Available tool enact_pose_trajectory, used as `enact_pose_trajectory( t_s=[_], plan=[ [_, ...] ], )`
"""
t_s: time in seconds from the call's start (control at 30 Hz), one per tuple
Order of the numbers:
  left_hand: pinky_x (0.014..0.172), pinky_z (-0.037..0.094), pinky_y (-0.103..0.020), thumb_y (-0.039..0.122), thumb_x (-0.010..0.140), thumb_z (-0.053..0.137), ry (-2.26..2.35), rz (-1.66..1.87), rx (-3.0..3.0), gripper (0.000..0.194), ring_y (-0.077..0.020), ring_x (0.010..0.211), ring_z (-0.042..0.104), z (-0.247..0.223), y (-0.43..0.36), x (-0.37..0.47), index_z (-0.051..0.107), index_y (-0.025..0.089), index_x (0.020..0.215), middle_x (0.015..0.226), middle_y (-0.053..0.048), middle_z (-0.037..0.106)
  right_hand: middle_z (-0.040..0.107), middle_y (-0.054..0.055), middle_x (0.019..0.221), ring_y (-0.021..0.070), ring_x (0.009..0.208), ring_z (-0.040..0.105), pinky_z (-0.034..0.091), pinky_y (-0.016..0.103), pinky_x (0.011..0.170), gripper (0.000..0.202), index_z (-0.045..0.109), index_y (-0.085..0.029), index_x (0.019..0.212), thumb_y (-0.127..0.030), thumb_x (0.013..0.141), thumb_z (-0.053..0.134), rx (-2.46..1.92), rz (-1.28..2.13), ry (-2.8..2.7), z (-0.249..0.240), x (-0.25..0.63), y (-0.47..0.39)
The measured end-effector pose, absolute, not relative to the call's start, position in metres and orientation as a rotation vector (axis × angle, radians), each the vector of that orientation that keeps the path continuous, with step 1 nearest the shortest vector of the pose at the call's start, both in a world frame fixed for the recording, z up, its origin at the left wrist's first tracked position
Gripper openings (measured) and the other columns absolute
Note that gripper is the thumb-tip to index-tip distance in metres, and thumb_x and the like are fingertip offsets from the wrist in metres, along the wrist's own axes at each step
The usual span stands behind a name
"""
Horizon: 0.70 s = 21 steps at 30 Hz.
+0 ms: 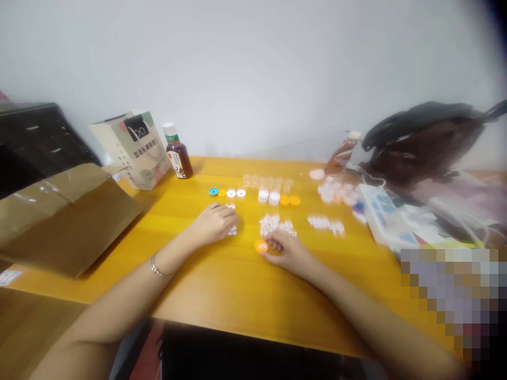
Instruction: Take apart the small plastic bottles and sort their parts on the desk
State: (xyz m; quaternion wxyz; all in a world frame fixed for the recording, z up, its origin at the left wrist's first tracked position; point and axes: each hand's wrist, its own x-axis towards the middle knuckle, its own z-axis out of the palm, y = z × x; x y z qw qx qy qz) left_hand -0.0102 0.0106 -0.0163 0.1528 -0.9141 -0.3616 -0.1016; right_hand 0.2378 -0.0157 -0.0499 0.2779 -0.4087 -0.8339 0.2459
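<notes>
My right hand (pixel 288 252) is closed at the edge of a round orange cap (pixel 258 246), with thumb and fingers bent around it. Something small and white shows on the cap. My left hand (pixel 216 222) lies palm down with bent fingers over a few small white pieces (pixel 233 231); what its fingertips hold, if anything, is hidden. A heap of small white pieces (pixel 270 224) lies just beyond my right hand. Farther back stand a row of round discs (pixel 231 193), stacked white discs (pixel 263 196) and orange discs (pixel 290 200).
Clear small cups (pixel 268 183) stand behind the discs, and more white pieces (pixel 327 224) lie to the right. At left are a brown paper bag (pixel 71 211), a printed bag (pixel 137 150) and a dark bottle (pixel 178 153). Another bottle (pixel 343 153) and a power strip (pixel 382 211) sit at right.
</notes>
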Motion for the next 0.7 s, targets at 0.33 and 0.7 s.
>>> enact_pose_trajectory(
  t_s=[0.33,0.7],
  plan=[
    [0.074,0.038,-0.027,0.029,0.090,0.036,-0.852,-0.544,-2.869,0.026,-0.0137,0.083,0.054,-0.033,-0.019,0.031,0.058,0.020,0.102,0.092,-0.004,0.061,0.051,0.000,0.069,0.0119,0.061,0.048,0.042,0.024,0.056,0.015,0.059,-0.019,0.085,-0.023,0.070,0.059,-1.067,0.664,-2.271,-0.051,0.238,-0.015],
    [0.075,0.040,-0.028,0.027,0.088,0.040,-0.988,-0.619,-2.954,0.023,-0.0142,0.083,0.054,-0.042,-0.026,0.045,0.060,0.019,0.095,0.089,-0.004,0.061,0.051,0.000,0.070,0.0132,0.065,0.050,0.043,0.025,0.059,0.017,0.059,-0.021,0.084,-0.020,0.068,0.061,-1.039,0.647,-2.304,-0.047,0.237,-0.017]
  ],
)
